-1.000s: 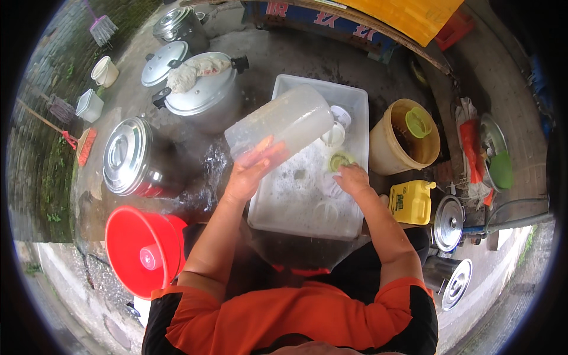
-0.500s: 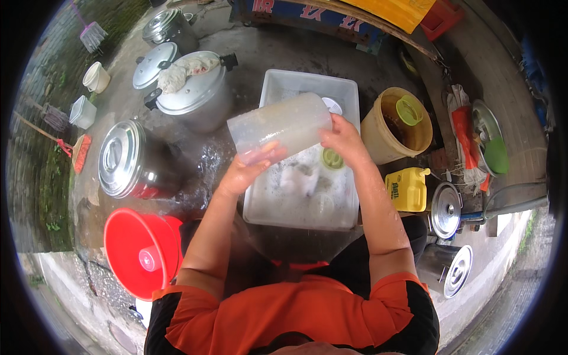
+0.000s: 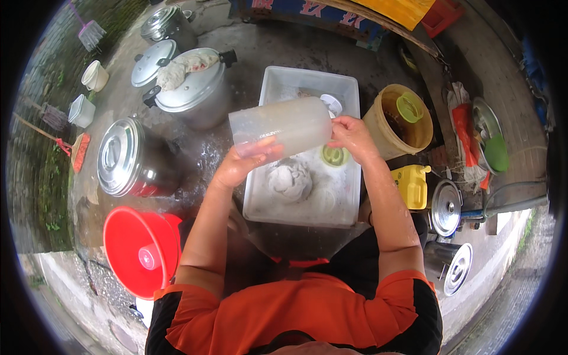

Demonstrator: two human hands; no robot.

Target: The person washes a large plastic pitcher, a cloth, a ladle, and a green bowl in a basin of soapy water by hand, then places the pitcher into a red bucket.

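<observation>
A translucent plastic container (image 3: 284,124), long and rounded, lies sideways over a white rectangular tub (image 3: 260,214) of soapy water. My left hand (image 3: 239,164) is closed round its lower left side, the fingers showing through the wall. At its right end, my right hand (image 3: 354,139) grips the end with the fingertips. In the tub below sits a crumpled greyish-white cloth (image 3: 290,180). Beside the cloth is a round green plastic piece (image 3: 334,155). A white round piece (image 3: 331,105) shows behind the container's right end.
A cream bucket (image 3: 378,127) with a green scoop stands right of the tub, near a yellow jug (image 3: 410,188). Metal pots stand at left, including a lidded pot (image 3: 121,157) and a big pressure pot (image 3: 195,94). A red basin (image 3: 127,248) is near left.
The crumpled cloth in the tub now stands out of the foam as a clear heap. My right hand has shifted slightly along the container's right end; the container stays nearly in place.
</observation>
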